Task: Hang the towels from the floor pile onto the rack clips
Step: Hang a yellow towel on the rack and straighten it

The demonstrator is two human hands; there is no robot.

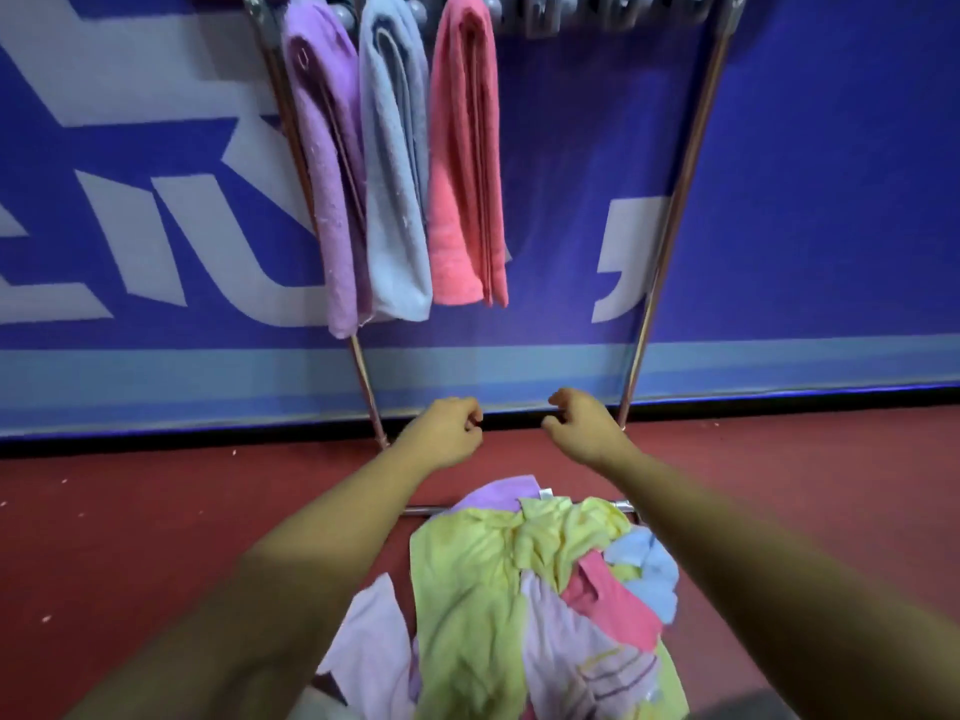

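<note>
The left hand (pixel 445 433) and right hand (pixel 584 431) are curled and hold nothing above the pile (pixel 498 589), whose tangled towels may lift together.

Inspector: One view only, worn on the head; it faces forward and down at the rack (pixel 674 226) before the blue wall (pixel 831 200).
Clerk: How near?
Inspector: Close: the towel pile (pixel 519 589) lies directly below, at the bottom edge.
</note>
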